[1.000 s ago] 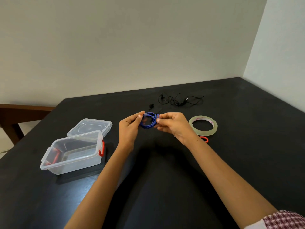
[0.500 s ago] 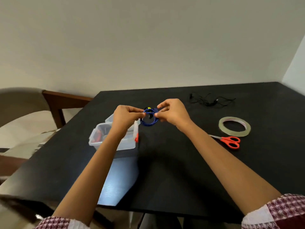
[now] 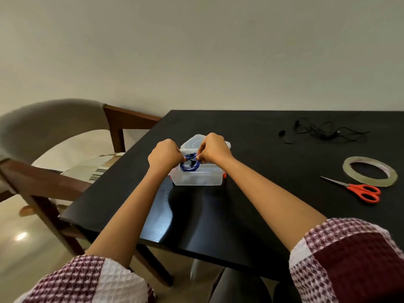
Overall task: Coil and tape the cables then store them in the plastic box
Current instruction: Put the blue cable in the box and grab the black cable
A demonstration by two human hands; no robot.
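You held a small coil of blue cable (image 3: 185, 169) at the mouth of the open clear plastic box (image 3: 196, 180) near the left end of the black table (image 3: 262, 200). Your left hand (image 3: 165, 155) and right hand (image 3: 213, 149) were close together, each pinching the coil's top with curled fingers. Whether the coil had entered the box could not be told. Well to your right lay a tangled thin black cable (image 3: 323, 133), a roll of clear tape (image 3: 369, 174) and, just beside it, orange-handled scissors (image 3: 360, 190). A wooden chair (image 3: 122, 123) stood at left.
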